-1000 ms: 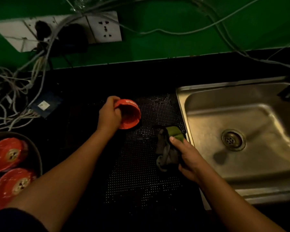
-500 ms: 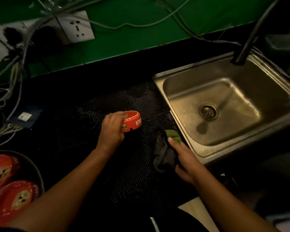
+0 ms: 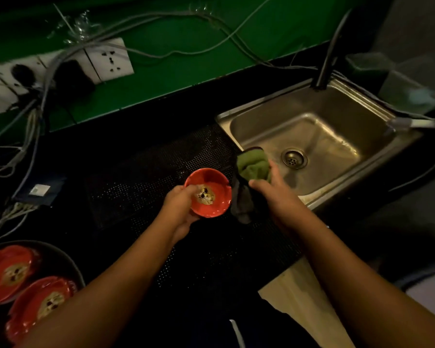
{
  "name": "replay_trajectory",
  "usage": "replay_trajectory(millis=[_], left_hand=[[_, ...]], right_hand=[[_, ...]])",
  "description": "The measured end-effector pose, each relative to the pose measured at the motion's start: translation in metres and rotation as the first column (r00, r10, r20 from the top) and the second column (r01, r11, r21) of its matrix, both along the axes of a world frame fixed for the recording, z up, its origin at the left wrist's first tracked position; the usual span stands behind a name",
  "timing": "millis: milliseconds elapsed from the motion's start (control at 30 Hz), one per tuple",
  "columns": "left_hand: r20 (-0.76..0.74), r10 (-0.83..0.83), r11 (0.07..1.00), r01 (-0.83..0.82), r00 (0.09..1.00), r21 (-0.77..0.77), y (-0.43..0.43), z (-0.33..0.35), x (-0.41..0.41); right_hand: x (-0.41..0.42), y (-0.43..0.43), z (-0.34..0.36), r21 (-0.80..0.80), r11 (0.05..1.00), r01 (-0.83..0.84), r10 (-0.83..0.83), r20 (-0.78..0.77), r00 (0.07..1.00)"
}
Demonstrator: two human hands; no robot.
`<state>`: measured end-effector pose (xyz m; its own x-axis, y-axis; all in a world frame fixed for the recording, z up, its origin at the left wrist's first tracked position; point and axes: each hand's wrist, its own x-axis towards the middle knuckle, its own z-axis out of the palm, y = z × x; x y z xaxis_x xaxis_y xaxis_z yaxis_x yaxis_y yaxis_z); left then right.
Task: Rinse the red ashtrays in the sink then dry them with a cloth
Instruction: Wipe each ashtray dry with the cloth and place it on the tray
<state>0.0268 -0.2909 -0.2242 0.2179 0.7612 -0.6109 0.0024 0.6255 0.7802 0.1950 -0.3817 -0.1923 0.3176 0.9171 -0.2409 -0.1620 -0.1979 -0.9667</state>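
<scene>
My left hand (image 3: 180, 208) grips a red ashtray (image 3: 211, 182) by its near-left rim, its open side up, showing a pale emblem inside. It is held over the black perforated mat (image 3: 136, 187). Just to its right, my right hand (image 3: 274, 189) holds a green and dark cloth (image 3: 253, 165), lifted beside the left edge of the steel sink (image 3: 319, 114). The cloth's dark part hangs down between hand and ashtray. Two more red ashtrays (image 3: 6, 272) (image 3: 42, 301) lie in a dark bowl (image 3: 78, 272) at the lower left.
A dark tap (image 3: 329, 54) rises at the back of the sink, whose drain (image 3: 294, 158) is bare. White wall sockets (image 3: 108, 59) and tangled cables (image 3: 23, 131) hang along the green wall at left. A small dark device (image 3: 39, 190) lies on the black counter.
My left hand turned the ashtray open side up and brought it nearer the cloth. My right hand lifted the cloth off the mat toward the sink edge. The view shifted.
</scene>
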Motion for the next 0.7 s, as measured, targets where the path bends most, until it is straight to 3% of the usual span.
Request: replay_trajectory(millis=[67, 133, 200, 267, 333, 467, 533, 700], left_hand=[[0.165, -0.048, 0.996, 0.059, 0.985, -0.06, -0.008, 0.002, 0.001], [0.315, -0.081, 0.987, 0.12, 0.946, -0.108, -0.016, 0.005, 0.002], [0.428, -0.07, 0.97, 0.162, 0.901, -0.183, -0.021, 0.004, 0.002], [0.517, -0.015, 0.953, 0.168, 0.856, -0.251, -0.021, -0.003, 0.001], [0.577, -0.004, 0.941, 0.198, 0.817, -0.274, -0.021, -0.007, -0.001], [0.646, -0.097, 0.919, 0.317, 0.757, -0.234, -0.019, -0.012, -0.008], [0.684, -0.119, 0.9, 0.369, 0.72, -0.233, -0.016, -0.012, -0.012], [0.677, -0.251, 0.832, 0.511, 0.692, -0.214, -0.012, -0.009, -0.012]], right_hand=[[-0.006, 0.001, 0.017, -0.053, 0.991, -0.125, 0.135, 0.398, 0.907], [-0.016, 0.002, 0.023, -0.07, 0.989, -0.129, 0.14, 0.712, 0.688], [-0.028, 0.005, 0.02, -0.102, 0.985, -0.138, 0.152, 0.892, 0.426], [-0.037, 0.007, 0.012, -0.175, 0.975, -0.136, 0.205, 0.943, 0.262], [-0.042, 0.008, 0.008, -0.216, 0.968, -0.124, 0.242, 0.935, 0.258], [-0.036, 0.007, 0.011, -0.327, 0.894, -0.307, 0.433, 0.808, 0.4], [-0.031, 0.003, 0.016, -0.414, 0.808, -0.419, 0.565, 0.745, 0.354], [-0.026, -0.003, 0.021, -0.348, 0.764, -0.544, 0.576, 0.748, 0.33]])
